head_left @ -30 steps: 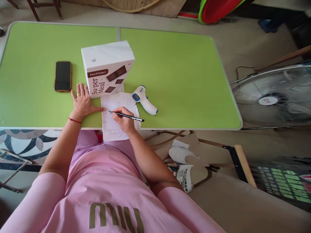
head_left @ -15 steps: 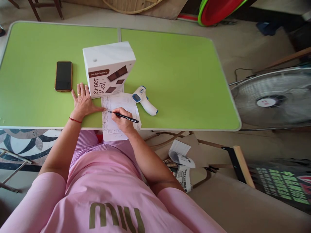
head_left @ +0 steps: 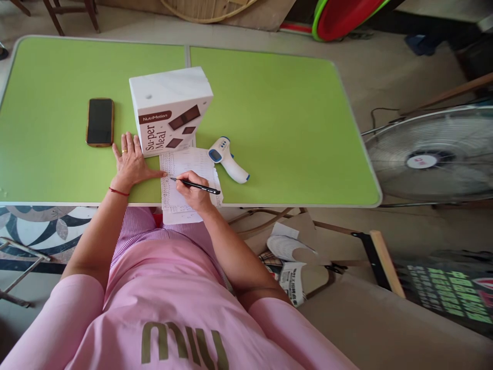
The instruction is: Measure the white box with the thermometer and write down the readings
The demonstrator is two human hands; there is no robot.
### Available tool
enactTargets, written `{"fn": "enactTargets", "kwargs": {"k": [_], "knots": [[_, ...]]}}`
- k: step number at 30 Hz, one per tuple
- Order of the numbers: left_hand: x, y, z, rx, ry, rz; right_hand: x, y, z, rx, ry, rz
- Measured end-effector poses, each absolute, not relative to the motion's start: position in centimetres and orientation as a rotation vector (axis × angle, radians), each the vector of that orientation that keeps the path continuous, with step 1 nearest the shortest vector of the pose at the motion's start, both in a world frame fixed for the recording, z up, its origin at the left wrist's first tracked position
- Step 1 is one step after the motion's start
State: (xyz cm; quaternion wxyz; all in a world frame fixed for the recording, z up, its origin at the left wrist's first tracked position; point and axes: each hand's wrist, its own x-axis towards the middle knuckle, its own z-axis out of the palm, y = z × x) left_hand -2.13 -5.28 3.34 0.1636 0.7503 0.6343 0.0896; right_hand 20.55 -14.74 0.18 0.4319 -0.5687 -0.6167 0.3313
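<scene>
My right hand [head_left: 195, 192] pinches a black pen [head_left: 200, 187], its tip down on a sheet of paper [head_left: 185, 163] covered in rows of writing. The sheet lies at the table's near edge, with another page [head_left: 181, 218] sticking out under it over the edge. My left hand [head_left: 131, 163] lies flat and spread on the table, thumb stretched out onto the sheet's left margin. Just beyond stands a white NutriMotion box [head_left: 171, 110], covering the far end of the papers. A white and blue infrared thermometer [head_left: 229, 160] lies at the sheet's right.
A phone in a brown case [head_left: 99, 122] lies left of the box on the green table [head_left: 277, 113]. To the right stands a large fan [head_left: 427, 154]. Crumpled papers [head_left: 290, 252] rest on a folding chair below the table, at my right.
The loose papers on the chair at my right have curled over differently. Both hands keep nearly the same place, the pen still at the sheet's left side. The view has shifted very slightly.
</scene>
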Motion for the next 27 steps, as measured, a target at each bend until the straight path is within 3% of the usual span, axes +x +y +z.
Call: {"fn": "enactTargets", "kwargs": {"k": [27], "knots": [[-1.8, -5.7, 4.2, 2.172, 1.845, 0.14, 20.8, -14.6, -1.0, -1.381, -1.593, 0.683]]}}
